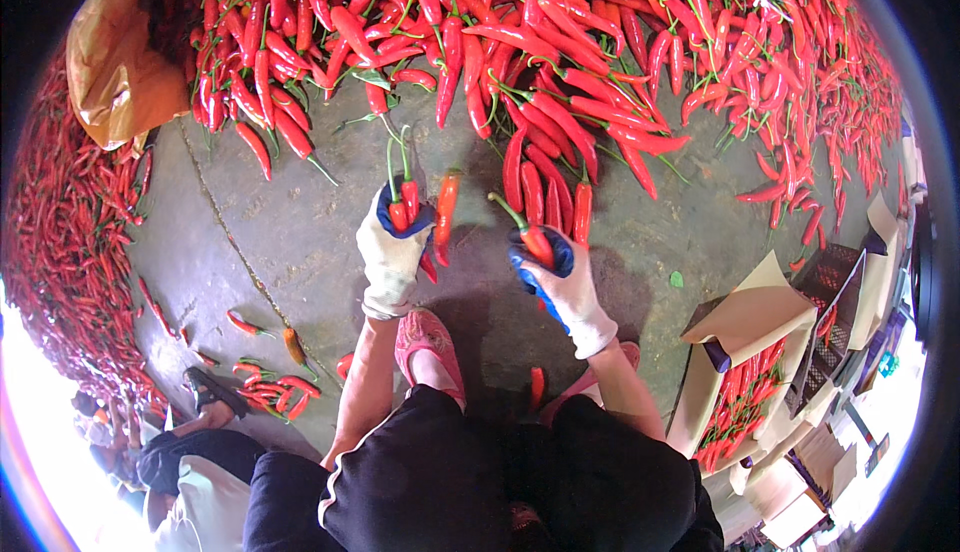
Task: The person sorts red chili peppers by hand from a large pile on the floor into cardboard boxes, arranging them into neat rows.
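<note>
My left hand, in a white knit glove with blue coated fingers, is closed around red chili peppers whose green stems point up and away from me. Just right of it, an orange-red chili appears blurred above the floor; whether a finger touches it, I cannot tell. My right hand, gloved the same way, grips one red chili with its stem to the upper left. Beyond both hands lies a large heap of red chilies on the concrete floor, its near edge close to my right hand.
An orange plastic sack lies at the upper left, near another chili heap. Loose chilies lie left of my feet. Paper-lined crates, one holding chilies, stand at right. Another person's sandalled foot is at lower left.
</note>
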Demonstrator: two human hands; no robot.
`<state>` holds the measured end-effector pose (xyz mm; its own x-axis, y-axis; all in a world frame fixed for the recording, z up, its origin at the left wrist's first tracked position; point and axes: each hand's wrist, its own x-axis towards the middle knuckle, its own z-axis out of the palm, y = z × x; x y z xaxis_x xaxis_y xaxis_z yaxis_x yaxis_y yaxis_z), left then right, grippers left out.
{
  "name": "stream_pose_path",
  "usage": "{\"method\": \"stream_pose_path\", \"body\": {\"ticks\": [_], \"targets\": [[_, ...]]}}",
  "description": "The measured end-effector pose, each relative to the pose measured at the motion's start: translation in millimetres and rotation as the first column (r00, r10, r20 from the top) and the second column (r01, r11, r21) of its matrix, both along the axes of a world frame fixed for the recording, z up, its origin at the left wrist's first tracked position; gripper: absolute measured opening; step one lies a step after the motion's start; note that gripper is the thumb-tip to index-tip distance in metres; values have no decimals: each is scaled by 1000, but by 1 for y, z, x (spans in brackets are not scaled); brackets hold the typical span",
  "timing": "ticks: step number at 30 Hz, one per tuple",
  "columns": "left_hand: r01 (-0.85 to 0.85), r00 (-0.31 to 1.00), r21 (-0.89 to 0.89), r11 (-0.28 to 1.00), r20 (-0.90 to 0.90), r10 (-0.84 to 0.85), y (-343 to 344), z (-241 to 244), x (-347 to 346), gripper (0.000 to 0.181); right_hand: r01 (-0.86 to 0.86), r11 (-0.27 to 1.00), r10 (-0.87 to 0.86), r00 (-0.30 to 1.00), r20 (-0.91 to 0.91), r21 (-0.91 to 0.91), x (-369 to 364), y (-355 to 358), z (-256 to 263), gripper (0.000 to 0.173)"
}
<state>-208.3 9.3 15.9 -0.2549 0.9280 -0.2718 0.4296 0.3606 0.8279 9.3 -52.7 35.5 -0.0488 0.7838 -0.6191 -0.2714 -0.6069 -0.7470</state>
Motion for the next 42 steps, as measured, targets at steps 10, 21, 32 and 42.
{"method": "stream_pose_path", "body": {"ticks": [10, 21, 32, 42], "targets": [[-126, 863, -100, 987, 480, 159, -18, -27, -3, 22, -466, 827, 42, 609, 792, 314, -32, 12, -2, 42], [10, 724, -367, 930, 644, 246, -48, 9, 17, 23, -660, 750, 492, 518, 700, -39, -14, 18, -4, 54], [870, 477, 102, 483, -422, -770, 40, 7, 58, 50, 135, 988, -128, 406, 905, 79, 169, -52, -4, 30], [952, 131, -108, 286, -701, -701, 36, 4, 26, 53, -441, 885, -6, 317, 948, 153, 52, -25, -14, 51]]}}
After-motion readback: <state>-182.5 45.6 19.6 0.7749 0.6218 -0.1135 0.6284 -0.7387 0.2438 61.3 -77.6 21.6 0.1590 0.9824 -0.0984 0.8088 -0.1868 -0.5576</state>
